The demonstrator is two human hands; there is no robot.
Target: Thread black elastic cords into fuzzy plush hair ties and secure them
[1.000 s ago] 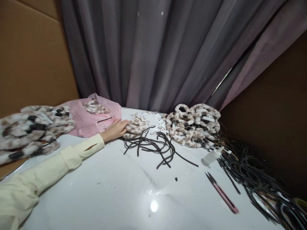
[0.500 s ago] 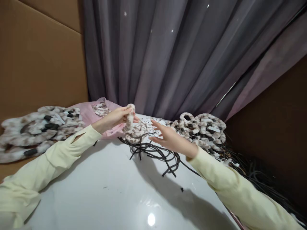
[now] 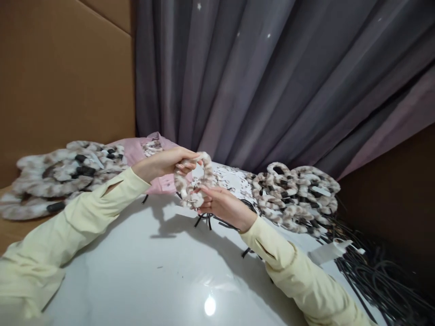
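A fluffy white-and-brown ring (image 3: 207, 165) is held up over the white table (image 3: 136, 271). My left hand (image 3: 170, 163) pinches its upper left side. At its lower right, my right hand (image 3: 226, 206) has its fingers closed on the ring's bottom edge. Thin black cords (image 3: 207, 219) lie on the table beneath and behind my right hand.
Piles of fluffy rings with black parts lie at the left (image 3: 54, 181) and right (image 3: 295, 194). A pink bag (image 3: 136, 151) stands behind my left hand. More black cords (image 3: 384, 276) and a white bottle-like item (image 3: 328, 251) are at the right.
My right hand has moved left and closed on the ring, which now shows its round opening. The view has shifted, and the white item at the right is more visible.
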